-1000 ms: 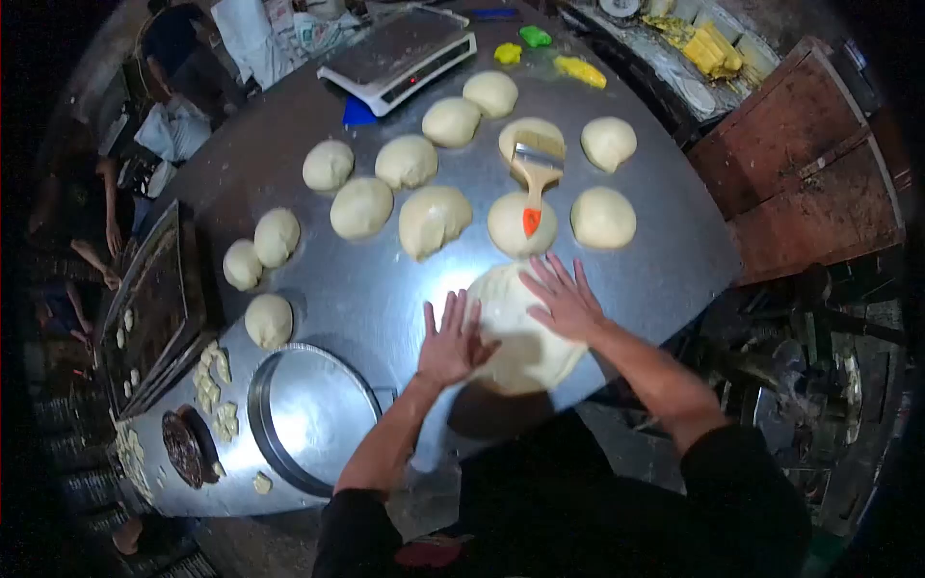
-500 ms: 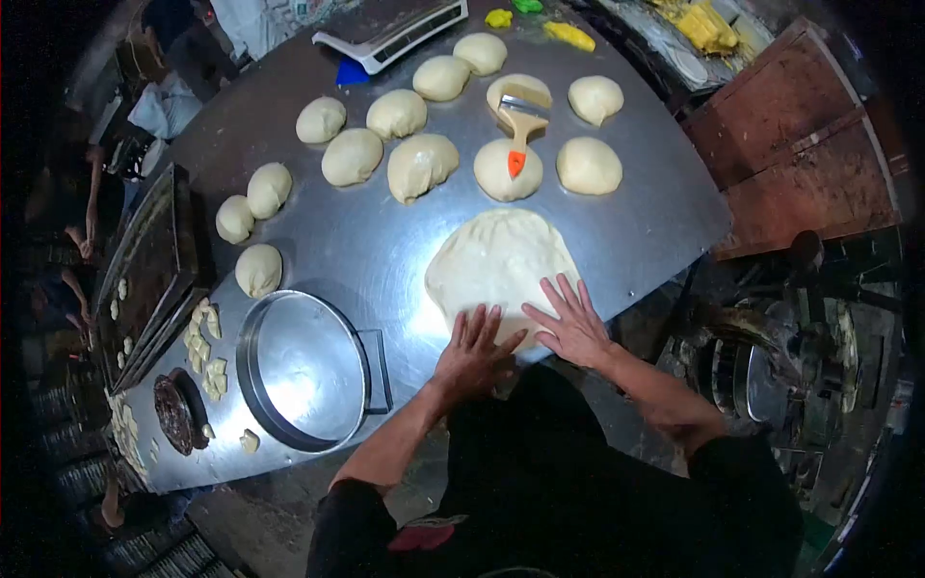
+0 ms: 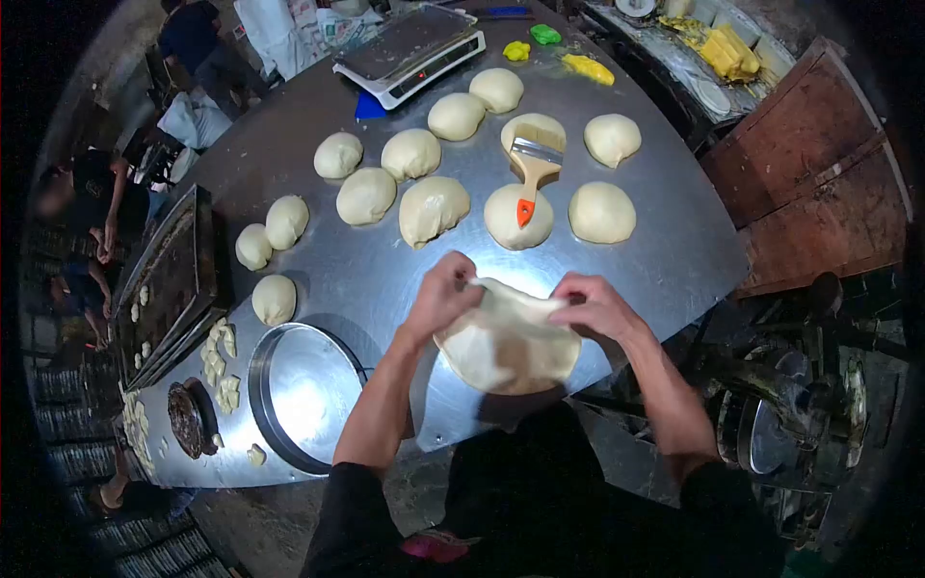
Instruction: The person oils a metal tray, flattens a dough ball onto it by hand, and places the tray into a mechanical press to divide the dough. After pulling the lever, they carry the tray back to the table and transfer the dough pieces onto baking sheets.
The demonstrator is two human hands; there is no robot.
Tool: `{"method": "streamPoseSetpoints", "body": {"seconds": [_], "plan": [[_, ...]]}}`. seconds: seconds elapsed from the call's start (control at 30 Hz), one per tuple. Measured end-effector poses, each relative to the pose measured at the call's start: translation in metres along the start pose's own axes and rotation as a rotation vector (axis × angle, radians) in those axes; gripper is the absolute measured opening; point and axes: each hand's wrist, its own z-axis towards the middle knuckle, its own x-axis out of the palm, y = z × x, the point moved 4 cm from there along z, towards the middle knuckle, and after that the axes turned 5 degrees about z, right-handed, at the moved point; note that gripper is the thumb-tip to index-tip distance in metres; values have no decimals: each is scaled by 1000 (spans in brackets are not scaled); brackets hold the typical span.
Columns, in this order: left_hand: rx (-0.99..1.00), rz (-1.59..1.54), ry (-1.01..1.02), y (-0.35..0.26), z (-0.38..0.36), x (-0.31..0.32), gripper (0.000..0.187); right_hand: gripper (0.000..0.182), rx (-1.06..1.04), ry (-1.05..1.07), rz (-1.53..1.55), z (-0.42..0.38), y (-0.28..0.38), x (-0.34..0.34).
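Note:
A flattened sheet of dough (image 3: pixel 506 352) lies near the front edge of the metal table, its far edge lifted. My left hand (image 3: pixel 446 295) pinches the left end of that edge, and my right hand (image 3: pixel 589 302) grips the right end; both are closed on it. Just beyond, a flat brush (image 3: pixel 533 171) with a pale handle and orange tip rests across two dough balls. One nearer dough ball (image 3: pixel 518 220) sits under its handle, and another dough ball (image 3: pixel 601 212) is to the right.
Several more dough balls, such as one dough ball (image 3: pixel 434 208), spread across the metal table (image 3: pixel 665 212). A round pan (image 3: pixel 260 393) stands left of my left forearm. Behind are a scale (image 3: pixel 434 72) and yellow scraps (image 3: pixel 588 68). Dark trays (image 3: pixel 183 279) line the left edge; people (image 3: pixel 198 43) stand beyond.
Both hands were spread flat on the near part of the dough sheet. They have moved to its far edge, gripped it and raised it. The camera view has shifted slightly.

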Motion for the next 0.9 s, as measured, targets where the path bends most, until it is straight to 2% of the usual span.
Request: {"method": "streamPoseSetpoints", "body": {"seconds": [0.03,0.07,0.1,0.17,0.2,0.23,0.27,0.3,0.37,0.4,0.47,0.5,0.57,0.63,0.67,0.73,0.77,0.83,0.87,0.9], "plan": [[-145,-380,-59,7,-10,0,27,31,-29,-157,541,2,-19,10],[-134,-580,-21,14,-6,8,29,29,-58,-324,1075,0,-36,21],[-125,-582,-31,13,-5,11,29,29,-66,-322,1064,2,-43,34],[-263,-295,334,12,-6,27,34,34,67,-394,466,8,-47,55],[-266,-297,331,12,-12,25,34,34,157,-405,392,-4,-15,49],[-215,-285,348,8,-18,18,38,34,157,-396,392,-13,0,58],[-163,-268,348,5,-26,5,43,32,76,-442,521,-17,11,59],[-180,-265,319,2,-44,-12,43,31,-6,-471,654,-20,27,64],[-188,-656,190,-9,-96,-59,35,29,-52,-495,506,-33,86,79],[-206,-648,149,-5,-123,-84,35,29,-73,-455,504,-30,114,97],[-57,-581,20,-4,-168,-133,34,26,-196,-489,459,-26,163,128],[-61,-583,10,0,-191,-156,34,26,-198,-479,456,-19,178,149],[-147,-398,41,14,-237,-204,37,22,-251,-479,406,1,208,188],[-107,-390,0,29,-275,-240,35,21,-272,-478,372,20,233,223],[-179,-387,-18,41,-292,-253,34,22,-277,-409,416,28,246,239],[-330,-415,-56,52,-319,-276,34,24,-282,-299,547,47,260,267],[-325,-413,-66,70,-325,-275,34,24,-292,-296,541,59,262,279],[-383,-657,-104,129,-329,-261,42,23,-196,-183,671,93,257,303],[-372,-758,-115,136,-333,-257,56,37,-159,-173,510,120,236,312],[-371,-761,-122,154,-336,-243,56,37,-161,-168,505,136,233,321]]}}
